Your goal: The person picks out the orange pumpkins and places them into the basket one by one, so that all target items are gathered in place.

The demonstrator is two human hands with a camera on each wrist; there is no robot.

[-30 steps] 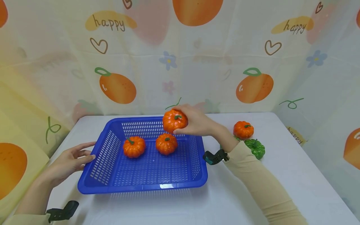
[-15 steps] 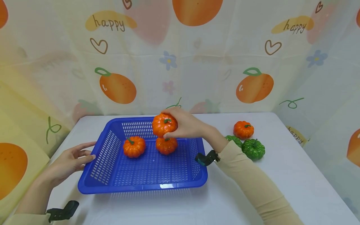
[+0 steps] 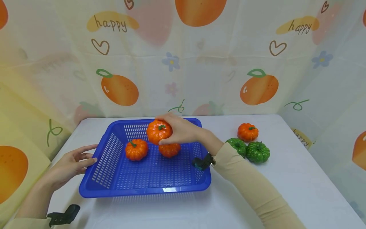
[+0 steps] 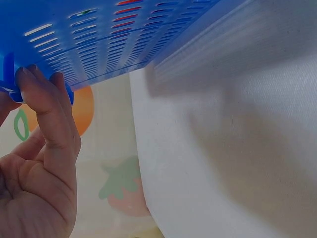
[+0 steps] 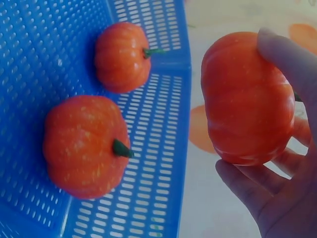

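My right hand [image 3: 181,129] grips a small orange pumpkin [image 3: 158,132] with a green stem, held over the back of the blue plastic basket [image 3: 120,192]. Between thumb and fingers, the held pumpkin [image 5: 247,99] shows its ribbed side in the right wrist view. Two more orange pumpkins lie in the basket: one pumpkin [image 3: 136,150] on the left, and another pumpkin [image 3: 170,150] partly hidden below the held one. At the basket's left rim, my left hand [image 3: 72,161] pinches the edge; the left wrist view shows its fingers [image 4: 49,109] hooked at the rim.
On the white table [image 3: 286,190], right of the basket, an orange pumpkin [image 3: 247,132] lies behind two green pumpkins, one green pumpkin [image 3: 258,152] beside the other green pumpkin [image 3: 237,146], which my sleeve partly covers. A printed curtain [image 3: 200,70] hangs behind the table.
My right hand has carried the held pumpkin leftward and slightly down above the basket, uncovering more of the green pumpkins. The left hand and basket have stayed in place.
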